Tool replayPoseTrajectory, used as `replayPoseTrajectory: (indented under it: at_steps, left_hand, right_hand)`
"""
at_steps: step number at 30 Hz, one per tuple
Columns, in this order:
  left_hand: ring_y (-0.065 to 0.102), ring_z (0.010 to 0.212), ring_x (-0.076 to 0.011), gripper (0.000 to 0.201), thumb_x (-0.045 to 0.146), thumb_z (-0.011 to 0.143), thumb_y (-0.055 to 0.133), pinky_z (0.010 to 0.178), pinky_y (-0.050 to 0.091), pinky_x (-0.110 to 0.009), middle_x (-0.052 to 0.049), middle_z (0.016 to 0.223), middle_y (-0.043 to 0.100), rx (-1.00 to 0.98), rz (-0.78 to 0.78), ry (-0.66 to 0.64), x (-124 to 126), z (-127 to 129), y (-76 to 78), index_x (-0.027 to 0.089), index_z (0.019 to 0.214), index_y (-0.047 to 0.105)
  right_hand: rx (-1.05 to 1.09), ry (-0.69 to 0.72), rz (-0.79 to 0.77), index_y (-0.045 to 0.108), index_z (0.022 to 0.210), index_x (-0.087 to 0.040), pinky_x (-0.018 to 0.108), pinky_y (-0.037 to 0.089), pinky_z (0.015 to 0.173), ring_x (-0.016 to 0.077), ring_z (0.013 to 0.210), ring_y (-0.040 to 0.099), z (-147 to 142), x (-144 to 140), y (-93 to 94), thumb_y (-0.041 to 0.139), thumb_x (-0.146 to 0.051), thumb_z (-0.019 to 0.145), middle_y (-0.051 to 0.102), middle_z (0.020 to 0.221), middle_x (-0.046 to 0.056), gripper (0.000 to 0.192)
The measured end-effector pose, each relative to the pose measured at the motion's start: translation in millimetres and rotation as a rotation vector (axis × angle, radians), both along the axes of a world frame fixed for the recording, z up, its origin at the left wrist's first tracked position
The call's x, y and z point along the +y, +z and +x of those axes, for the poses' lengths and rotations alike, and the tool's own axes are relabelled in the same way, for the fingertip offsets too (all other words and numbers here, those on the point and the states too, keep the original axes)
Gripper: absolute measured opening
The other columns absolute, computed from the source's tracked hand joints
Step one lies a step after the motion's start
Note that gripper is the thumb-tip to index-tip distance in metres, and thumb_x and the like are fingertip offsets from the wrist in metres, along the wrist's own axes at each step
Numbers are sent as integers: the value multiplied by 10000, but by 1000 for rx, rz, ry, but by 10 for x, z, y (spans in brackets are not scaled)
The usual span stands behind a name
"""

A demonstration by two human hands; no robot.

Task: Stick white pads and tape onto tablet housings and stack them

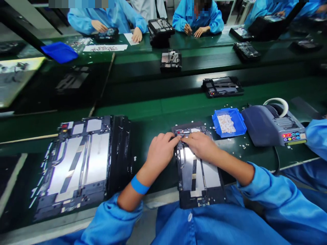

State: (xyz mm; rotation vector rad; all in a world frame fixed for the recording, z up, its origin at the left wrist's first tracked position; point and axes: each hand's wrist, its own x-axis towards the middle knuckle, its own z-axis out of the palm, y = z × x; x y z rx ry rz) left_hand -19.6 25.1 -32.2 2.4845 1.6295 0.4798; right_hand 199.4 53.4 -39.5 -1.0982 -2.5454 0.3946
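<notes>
An opened tablet (187, 170), its silver battery plates and dark flex cables exposed, lies in front of me and reaches over the bench's near edge. My left hand (162, 148), with a blue band at the wrist, has its fingertips pressed together near the tablet's upper end. My right hand (201, 144) rests over the top right of the same tablet, and its fingertips meet the left ones there. Both hands are closed; whatever small piece they may pinch is hidden. To the left stands a stack of opened tablets (79, 163).
Right of the hands are a blue bin (241, 124) of small white pieces and a grey tape dispenser (263, 126). Another tablet (223, 86) lies farther back. White scraps dot the green bench (150, 122). Co-workers in blue sleeves (127, 17) sit across.
</notes>
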Motion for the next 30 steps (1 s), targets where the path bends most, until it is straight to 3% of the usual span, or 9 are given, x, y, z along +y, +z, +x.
replayPoseTrajectory:
  at_steps: [3,5,9,11,13,17,20,24,30]
  left_hand:
    - [657,1006,-256,373,139,969,462,867,487,-386,-75,1153,752,-182,-90,7,93,-38,6,270,1174,745]
    - [683,1002,-243,334,179,964,462,870,500,-361,-66,1115,766,-329,-171,114,166,-13,22,241,1152,731]
    - [697,844,-233,290,380,923,542,737,497,-328,-60,976,769,-423,-352,305,341,110,83,209,1077,720]
    - [685,811,-240,301,447,871,564,705,485,-328,-59,901,754,-399,-453,257,432,147,105,201,958,716]
    - [669,773,-244,312,498,810,579,671,474,-325,-50,816,729,-402,-509,227,519,147,99,207,853,683]
    - [622,693,-241,343,568,705,597,607,462,-322,-29,720,688,-421,-556,228,675,113,14,232,769,623]
    - [591,634,-224,306,545,702,601,578,455,-308,6,662,660,-425,-612,265,708,131,16,247,769,599]
    - [581,606,-213,259,498,725,584,584,451,-308,14,644,655,-395,-571,321,657,160,91,245,776,606]
    - [644,683,-267,369,556,735,571,632,487,-374,-66,773,702,-346,-506,328,571,73,105,215,834,672]
  right_hand:
    - [-132,65,116,694,1268,-223,309,457,796,210,897,575,-17,-43,-36,536,-149,1022,673,1002,75,302]
    - [-176,84,138,700,1246,-203,313,463,769,221,904,576,-50,-11,7,541,-132,1012,669,1021,89,292]
    - [16,97,84,692,1257,-190,341,506,867,222,984,619,124,-48,147,515,-86,998,698,1072,100,330]
    - [233,-24,53,687,1270,-193,363,520,922,220,1015,647,402,-217,183,510,-121,1005,721,1099,97,327]
    - [459,-261,-7,711,1215,-209,359,543,892,208,959,680,779,-470,163,535,-192,1008,743,1054,77,272]
    - [1085,-938,-170,690,985,-223,228,476,523,113,550,577,1664,-919,-26,674,-386,927,644,684,-41,173]
    - [1543,-1282,-265,613,881,-216,162,361,401,62,437,473,2262,-990,-162,838,-457,737,563,604,-94,360]
    - [1651,-1294,-450,644,870,-170,165,385,387,71,461,532,2664,-771,-233,888,-420,657,654,685,-26,409]
    - [1705,-1246,-436,539,719,-189,123,317,374,45,441,459,2579,-651,-229,872,-299,653,522,547,-88,357]
